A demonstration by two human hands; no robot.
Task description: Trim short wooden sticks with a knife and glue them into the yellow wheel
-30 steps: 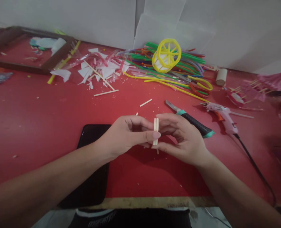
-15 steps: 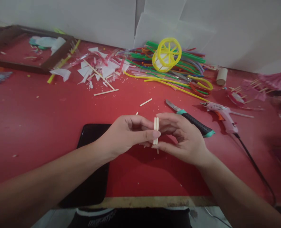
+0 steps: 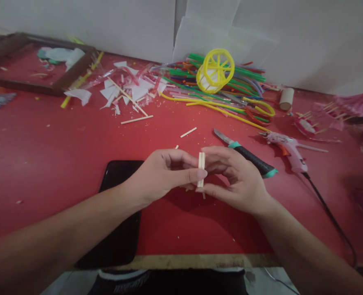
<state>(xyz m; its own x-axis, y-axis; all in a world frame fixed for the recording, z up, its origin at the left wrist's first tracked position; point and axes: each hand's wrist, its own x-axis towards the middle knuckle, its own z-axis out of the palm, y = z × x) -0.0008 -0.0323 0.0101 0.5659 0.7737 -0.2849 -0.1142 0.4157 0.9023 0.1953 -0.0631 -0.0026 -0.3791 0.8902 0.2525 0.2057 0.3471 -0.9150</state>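
Two short pale wooden sticks (image 3: 201, 161) stand upright side by side, pinched between both hands above the red table (image 3: 46, 164). My left hand (image 3: 165, 174) presses them from the left with thumb and fingers closed. My right hand (image 3: 233, 178) grips them from the right, fingers curled round. A further stick end shows below my fingers.
A black phone (image 3: 120, 229) lies under my left forearm. Cutting pliers (image 3: 249, 157) and a pink glue gun (image 3: 287, 149) with its cord lie to the right. At the back are coloured straws (image 3: 242, 82), a yellow straw wheel (image 3: 215, 70), paper scraps (image 3: 132, 88), loose sticks and a brown frame (image 3: 71, 73).
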